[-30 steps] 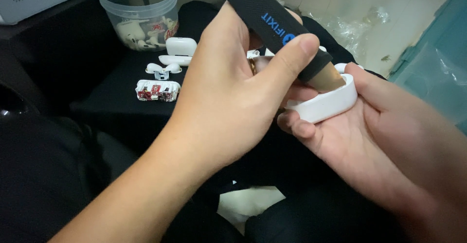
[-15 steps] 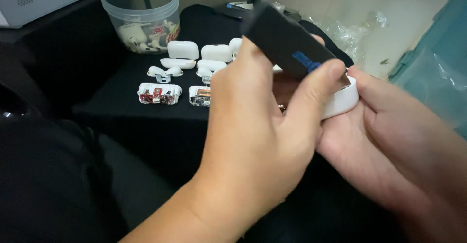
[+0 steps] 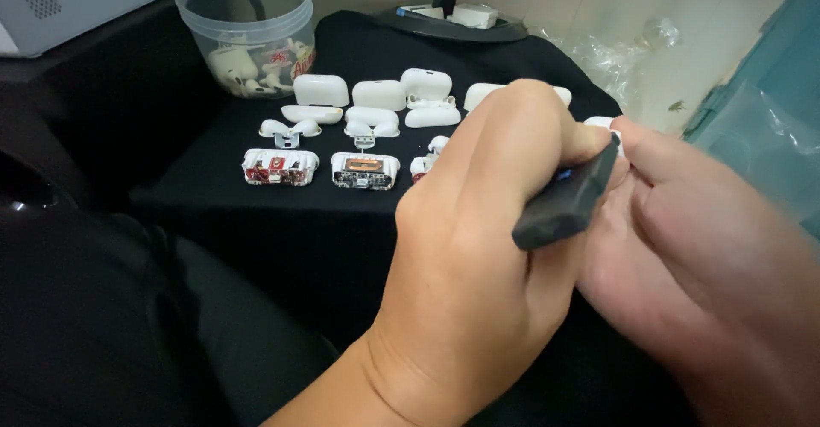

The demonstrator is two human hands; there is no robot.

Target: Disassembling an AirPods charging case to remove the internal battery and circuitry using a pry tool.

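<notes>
tool (image 3: 565, 201), a dark flat bar, sits clenched in the left hand (image 3: 478, 256), whose fingers are curled tight around it; its blunt end juts down and left out of the fist, and a blue mark shows on its upper edge. the tool's upper end goes in between the two hands, where it is hidden. the right hand (image 3: 683, 248) is closed too, pressed against the left. a sliver of white case (image 3: 600, 123) peeks out above its fingers; most of that case is covered, so how the tool meets it cannot be told.

both hands hover in front of a desk (image 3: 342, 222) draped in black cloth. on the cloth, well apart from the hands, white earbud-case parts lie in rows: at the back, shells (image 3: 378, 94) side by side; below them, smaller curved hinge pieces (image 3: 290, 128); nearest, two opened inner frames with circuit boards, one reddish (image 3: 280, 167) and one with an orange patch (image 3: 365, 171). a third is partly hidden by the left hand.

a clear plastic tub (image 3: 245, 30) stands at the desk's far left corner, holding loose white earbuds and scraps. a monitor stand (image 3: 448, 17) rests at the back edge, with crinkled clear plastic (image 3: 615, 51) to its right. a dark lap fills the lower left.
</notes>
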